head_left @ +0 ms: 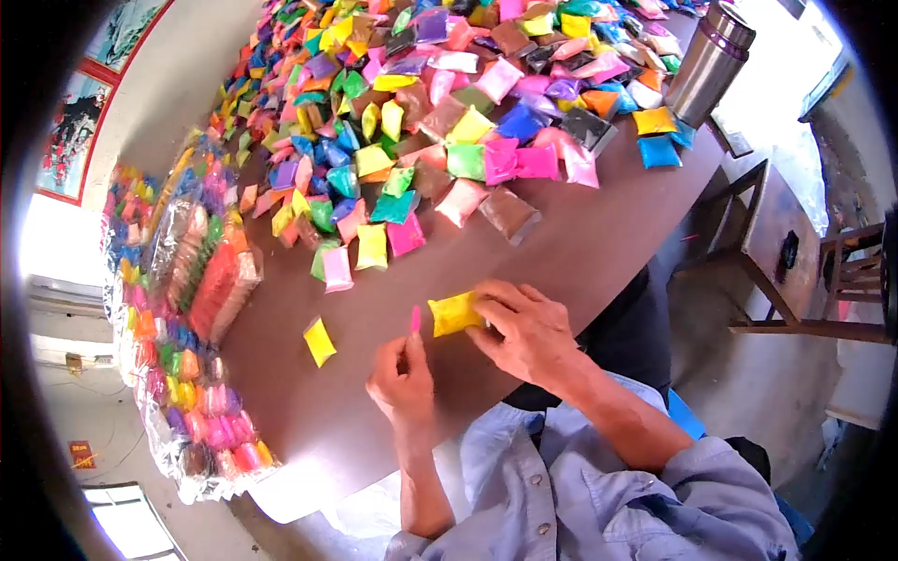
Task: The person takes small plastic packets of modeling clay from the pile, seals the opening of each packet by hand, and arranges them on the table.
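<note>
My left hand is closed in a pinch, with a small narrow pink strip standing up between thumb and fingers. What kind of thing the strip is I cannot make out. Just to its right, my right hand grips the right end of a plump yellow packet above the brown table. The strip and the packet are apart. A second, flatter yellow packet lies on the tabletop left of my hands.
A big heap of small colourful packets covers the table's far side. Clear bags of more packets line the left edge. A steel flask stands at the far right. Beyond the table is a wooden stool.
</note>
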A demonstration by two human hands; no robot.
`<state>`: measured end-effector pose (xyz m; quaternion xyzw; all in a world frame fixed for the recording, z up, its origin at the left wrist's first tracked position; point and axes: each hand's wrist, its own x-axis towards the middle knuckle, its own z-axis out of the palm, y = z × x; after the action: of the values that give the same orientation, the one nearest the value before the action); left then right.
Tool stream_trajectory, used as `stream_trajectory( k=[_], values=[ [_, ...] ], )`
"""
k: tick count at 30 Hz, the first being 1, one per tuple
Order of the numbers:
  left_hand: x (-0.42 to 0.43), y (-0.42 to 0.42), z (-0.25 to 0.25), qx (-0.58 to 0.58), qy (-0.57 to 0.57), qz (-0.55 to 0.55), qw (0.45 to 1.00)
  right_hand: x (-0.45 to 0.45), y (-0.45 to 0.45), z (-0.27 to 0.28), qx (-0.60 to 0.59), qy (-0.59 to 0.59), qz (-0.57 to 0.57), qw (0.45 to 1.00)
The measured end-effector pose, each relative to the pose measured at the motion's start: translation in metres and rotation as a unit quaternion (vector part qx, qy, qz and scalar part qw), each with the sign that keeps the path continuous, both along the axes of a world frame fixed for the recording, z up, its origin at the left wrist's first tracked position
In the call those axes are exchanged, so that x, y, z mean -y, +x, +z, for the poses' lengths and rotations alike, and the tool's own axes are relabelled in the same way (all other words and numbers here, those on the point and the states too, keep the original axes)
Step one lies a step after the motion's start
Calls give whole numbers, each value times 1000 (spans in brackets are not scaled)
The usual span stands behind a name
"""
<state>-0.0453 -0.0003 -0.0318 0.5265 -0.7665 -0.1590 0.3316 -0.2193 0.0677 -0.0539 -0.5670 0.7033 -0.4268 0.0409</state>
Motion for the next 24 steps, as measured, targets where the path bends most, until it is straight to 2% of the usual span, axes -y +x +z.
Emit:
stream_trajectory(
  k=[2, 4, 9, 11, 14, 16, 19, 21, 22, 24],
  values=[
    [-3, -6, 3, -12, 16, 0, 1000, -1, -1, 1, 9, 9, 9, 1000],
    [-6, -14, 3, -21, 8, -74, 997, -1, -1, 0, 5, 9, 7, 1000],
    [-4, -20, 0, -23, 25, -68, 997, -1, -1, -1, 5, 5, 3, 1000],
    [0, -13, 5, 7, 73, -23, 997, -1, -1, -2, 8, -4, 4, 1000],
    [13, 1, 1, 31, 67, 13, 997, -1, -1, 2, 19, 10, 2, 1000],
    [15, 0, 6, 2, 84, 27, 996, -1, -1, 3, 20, 13, 3, 1000],
    [10, -13, 10, -31, 74, 13, 997, -1, -2, 1, 14, 1, 12, 1000],
    [7, -25, 6, -32, 46, -80, 995, 0, -3, 1, 5, -17, 15, 1000],
    [7, -29, 7, -32, 46, -80, 995, 0, -3, 1, 8, -16, 14, 1000],
    [8, -35, 11, 31, 80, -71, 994, -1, -3, 1, 10, -15, 11, 1000]
  ],
)
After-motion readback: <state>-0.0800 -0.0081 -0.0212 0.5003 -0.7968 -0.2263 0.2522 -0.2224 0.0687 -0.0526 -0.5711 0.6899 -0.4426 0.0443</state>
